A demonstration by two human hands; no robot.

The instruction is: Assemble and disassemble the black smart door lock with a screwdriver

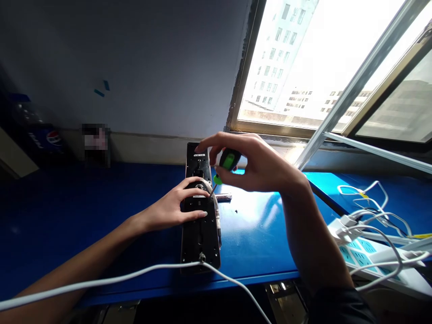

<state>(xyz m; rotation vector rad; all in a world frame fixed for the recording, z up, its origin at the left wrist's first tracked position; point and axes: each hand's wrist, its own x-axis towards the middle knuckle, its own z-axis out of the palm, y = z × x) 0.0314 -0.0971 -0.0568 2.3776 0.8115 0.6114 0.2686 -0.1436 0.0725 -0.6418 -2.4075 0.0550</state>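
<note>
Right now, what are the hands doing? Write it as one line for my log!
left hand: pressing black panel | right hand: holding green-handled screwdriver | tip: at panel

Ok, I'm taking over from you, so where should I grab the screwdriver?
Grip the screwdriver by its green-and-black handle from above on the window side. The handle is thick and tilts up clear of the panel, while the thin shaft slants down beside the left hand.

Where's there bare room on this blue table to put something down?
Bare tabletop lies left of the black panel and between it and the power strip. Crowded: the strip's white cables, and the panel, under the left hand and the screwdriver in the right hand.
</note>
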